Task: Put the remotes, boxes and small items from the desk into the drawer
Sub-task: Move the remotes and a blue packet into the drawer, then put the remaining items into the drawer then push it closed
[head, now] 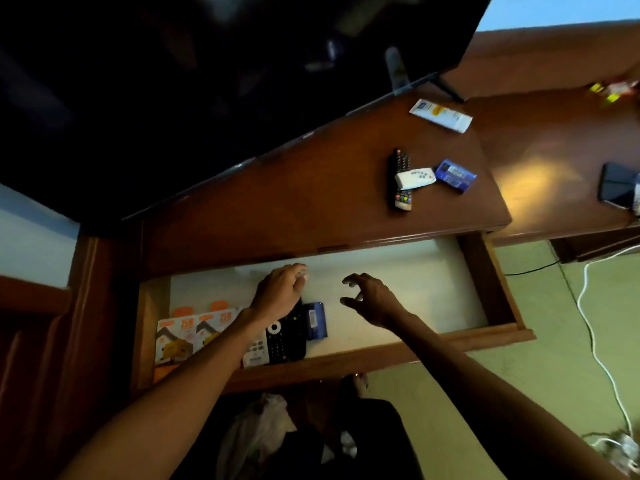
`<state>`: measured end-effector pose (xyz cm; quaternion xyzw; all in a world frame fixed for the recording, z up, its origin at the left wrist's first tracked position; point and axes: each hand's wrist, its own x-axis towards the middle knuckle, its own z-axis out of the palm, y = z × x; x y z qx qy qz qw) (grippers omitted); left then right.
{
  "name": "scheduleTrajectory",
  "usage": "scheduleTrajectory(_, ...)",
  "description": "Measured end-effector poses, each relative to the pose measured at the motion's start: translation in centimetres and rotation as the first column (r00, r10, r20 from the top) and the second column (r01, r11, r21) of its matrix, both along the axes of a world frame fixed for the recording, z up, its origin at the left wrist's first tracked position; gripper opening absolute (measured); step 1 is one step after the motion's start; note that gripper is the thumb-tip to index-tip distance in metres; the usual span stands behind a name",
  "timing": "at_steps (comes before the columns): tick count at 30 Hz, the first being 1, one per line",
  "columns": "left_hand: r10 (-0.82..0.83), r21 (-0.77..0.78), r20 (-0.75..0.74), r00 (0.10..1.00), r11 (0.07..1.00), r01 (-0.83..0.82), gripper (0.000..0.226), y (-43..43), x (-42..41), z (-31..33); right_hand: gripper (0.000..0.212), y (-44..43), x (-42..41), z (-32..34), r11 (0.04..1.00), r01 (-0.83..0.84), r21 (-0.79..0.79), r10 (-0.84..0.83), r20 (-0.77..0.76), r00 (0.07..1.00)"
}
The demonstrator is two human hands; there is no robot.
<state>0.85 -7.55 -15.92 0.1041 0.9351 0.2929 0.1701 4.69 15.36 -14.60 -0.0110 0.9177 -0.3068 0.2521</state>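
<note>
Dark television (207, 81) (tilted), white cable (595, 341)

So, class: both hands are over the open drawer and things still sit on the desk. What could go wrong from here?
1. The white remote lies across the black remote; lifting one may knock the other off.
2. The open drawer juts out, so a leg might bump it.
3. The white cable on the floor could trip someone.
</note>
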Motion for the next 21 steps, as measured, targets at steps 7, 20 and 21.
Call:
scheduleTrajectory(7,0.025,0.17,-0.111,0.994,0.986,-0.005,0.027,7.4,-6.2,6.2,0.022,8.7,-5.7,6.0,0.978,0.206,-0.003,-0.198,-0.298,0.934)
scheduleTrajectory(20,0.294,0.302,-0.174,0.94,0.924,-0.233,0.025,19.4,-17.3,8.8,0.065,18.8,-22.7,7.2,0.845,-0.36,0.396,0.462,-0.2,0.864)
scheduleTrajectory(21,0.315,0.309,-0.163,0.935,0.916,-0.255,0.025,19.9,-17.6,8.6,0.06,19.2,-23.0,7.0,0.835,-0.381,0.397,0.487,-0.212,0.847)
